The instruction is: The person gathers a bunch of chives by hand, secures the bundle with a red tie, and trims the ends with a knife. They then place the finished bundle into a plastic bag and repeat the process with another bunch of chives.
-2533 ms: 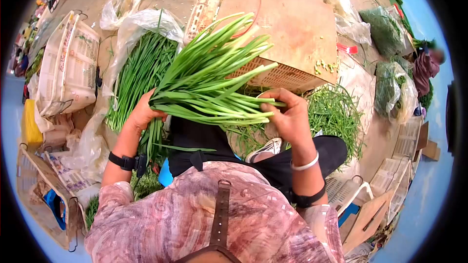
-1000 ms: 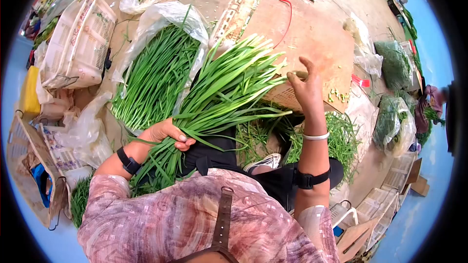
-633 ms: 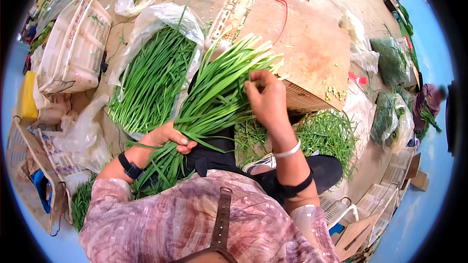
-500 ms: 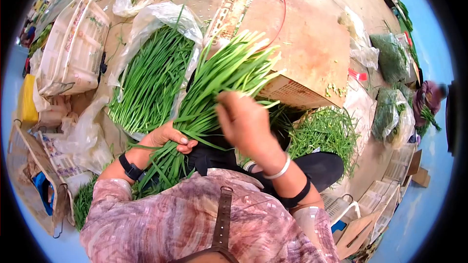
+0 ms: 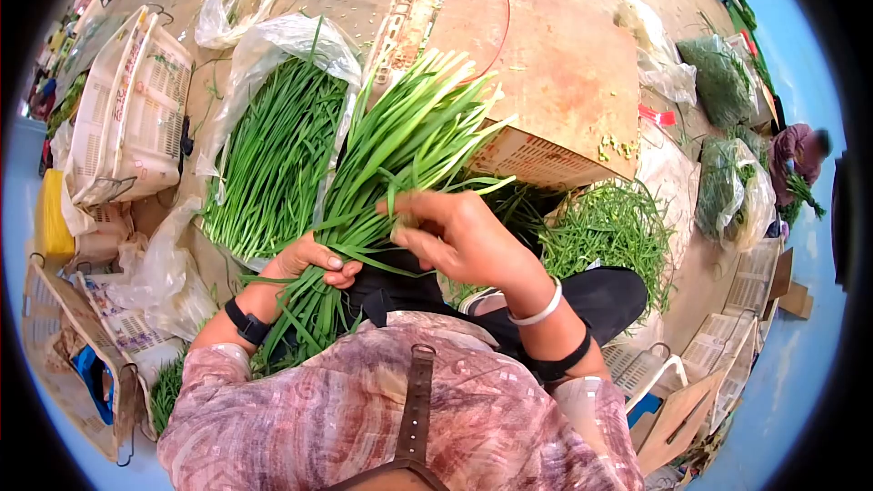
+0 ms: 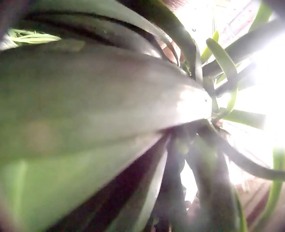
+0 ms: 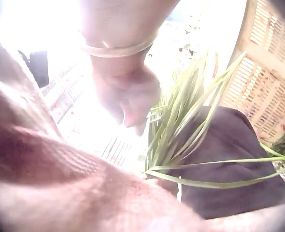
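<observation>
In the head view a large bunch of long green leafy stalks (image 5: 400, 127) fans up and right from the left hand (image 5: 314, 261), which grips it near its leafy lower end. Its pale ends point toward the box. The right hand (image 5: 464, 241) is at the bunch's right side, fingers bent and blurred; whether they pinch a leaf is not clear. In the right wrist view the right hand (image 7: 128, 94) is beside the bunch (image 7: 174, 121). Leaves (image 6: 84, 96) fill the left wrist view, hiding the left hand.
A plastic bag (image 5: 232, 64) of similar stalks lies left of the bunch. Ahead stands a crate topped by a brown board (image 5: 564, 64). Loose greens (image 5: 609, 232) are heaped by the right knee. White crates (image 5: 150, 118) stand at left; filled bags (image 5: 727, 182) and another person (image 5: 796, 164) are at right.
The right hand has come from the pale ends down and left along the bunch toward the left hand. The left hand keeps its grip, and the bunch has swung more upright since the earliest frame.
</observation>
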`<action>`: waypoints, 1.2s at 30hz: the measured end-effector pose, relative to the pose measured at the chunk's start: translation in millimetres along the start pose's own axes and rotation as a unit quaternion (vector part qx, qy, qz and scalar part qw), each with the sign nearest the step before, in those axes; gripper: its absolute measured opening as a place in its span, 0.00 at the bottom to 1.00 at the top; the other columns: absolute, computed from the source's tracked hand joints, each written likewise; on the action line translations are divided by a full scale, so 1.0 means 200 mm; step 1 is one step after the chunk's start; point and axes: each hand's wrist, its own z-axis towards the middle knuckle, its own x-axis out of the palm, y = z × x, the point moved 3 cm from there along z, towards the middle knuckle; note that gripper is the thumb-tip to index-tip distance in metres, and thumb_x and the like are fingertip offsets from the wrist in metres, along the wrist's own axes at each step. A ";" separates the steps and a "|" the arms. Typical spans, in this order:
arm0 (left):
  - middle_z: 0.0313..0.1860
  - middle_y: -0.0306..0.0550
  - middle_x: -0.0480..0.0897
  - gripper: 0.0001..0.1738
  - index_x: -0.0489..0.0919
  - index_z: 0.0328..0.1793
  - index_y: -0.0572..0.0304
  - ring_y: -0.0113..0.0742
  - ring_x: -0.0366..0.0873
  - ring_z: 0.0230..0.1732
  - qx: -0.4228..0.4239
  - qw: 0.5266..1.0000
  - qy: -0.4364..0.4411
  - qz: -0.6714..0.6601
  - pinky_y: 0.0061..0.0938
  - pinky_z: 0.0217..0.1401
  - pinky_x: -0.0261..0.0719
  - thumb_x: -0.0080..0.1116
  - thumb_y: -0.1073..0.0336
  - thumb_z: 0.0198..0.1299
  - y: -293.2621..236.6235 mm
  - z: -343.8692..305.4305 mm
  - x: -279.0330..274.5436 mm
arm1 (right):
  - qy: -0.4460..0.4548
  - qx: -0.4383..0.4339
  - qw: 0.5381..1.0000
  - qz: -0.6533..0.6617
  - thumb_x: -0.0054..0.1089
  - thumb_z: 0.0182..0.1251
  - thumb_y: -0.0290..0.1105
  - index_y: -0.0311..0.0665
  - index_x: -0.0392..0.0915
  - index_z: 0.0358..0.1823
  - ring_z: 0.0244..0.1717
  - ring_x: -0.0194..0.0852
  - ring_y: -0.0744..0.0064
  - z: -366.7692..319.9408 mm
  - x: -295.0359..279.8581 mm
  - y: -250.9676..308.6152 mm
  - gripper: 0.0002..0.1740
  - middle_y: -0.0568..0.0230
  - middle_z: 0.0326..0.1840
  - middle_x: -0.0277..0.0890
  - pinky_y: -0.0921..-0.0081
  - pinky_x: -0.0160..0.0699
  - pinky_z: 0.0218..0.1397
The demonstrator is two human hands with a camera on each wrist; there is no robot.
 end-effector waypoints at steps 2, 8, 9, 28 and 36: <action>0.26 0.51 0.73 0.24 0.69 0.51 0.69 0.27 0.66 0.16 0.003 1.000 -0.006 -0.010 0.24 0.22 0.61 0.60 0.74 0.46 0.01 -0.01 -0.01 | 0.126 -0.032 0.988 0.078 0.58 0.58 0.24 0.29 0.76 0.46 0.23 0.74 0.75 -0.07 -0.02 0.05 0.14 0.59 0.30 0.78 0.79 0.73 0.27; 0.25 0.49 0.74 0.30 0.67 0.55 0.73 0.25 0.65 0.15 0.006 0.999 -0.033 -0.007 0.23 0.22 0.60 0.61 0.73 0.42 0.00 -0.03 -0.03 | -0.245 -0.064 0.951 -0.175 0.62 0.56 0.29 0.33 0.78 0.39 0.27 0.76 0.68 -0.17 -0.32 0.02 0.11 0.52 0.30 0.77 0.74 0.74 0.32; 0.25 0.49 0.74 0.30 0.67 0.55 0.73 0.25 0.65 0.15 0.005 0.999 -0.032 -0.006 0.23 0.22 0.60 0.61 0.73 0.42 0.01 -0.03 -0.03 | -0.316 0.007 0.926 -0.205 0.62 0.57 0.30 0.33 0.78 0.40 0.27 0.76 0.69 -0.17 -0.39 0.00 0.11 0.52 0.30 0.78 0.74 0.74 0.32; 0.23 0.39 0.73 0.29 0.64 0.59 0.72 0.21 0.68 0.15 0.031 0.986 0.081 -0.144 0.19 0.23 0.59 0.55 0.71 0.48 0.07 -0.06 -0.09 | 0.075 0.268 0.953 0.121 0.56 0.65 0.37 0.26 0.78 0.29 0.16 0.75 0.77 -0.37 -0.13 -0.60 0.18 0.62 0.19 0.76 0.80 0.72 0.19; 0.23 0.39 0.73 0.29 0.65 0.56 0.73 0.19 0.67 0.16 0.037 0.994 0.014 -0.102 0.18 0.23 0.58 0.57 0.70 0.46 0.07 -0.09 -0.10 | 0.022 0.458 0.772 0.441 0.41 0.68 0.59 0.33 0.77 0.42 0.16 0.67 0.78 -0.26 0.41 -1.26 0.32 0.63 0.25 0.77 0.84 0.66 0.17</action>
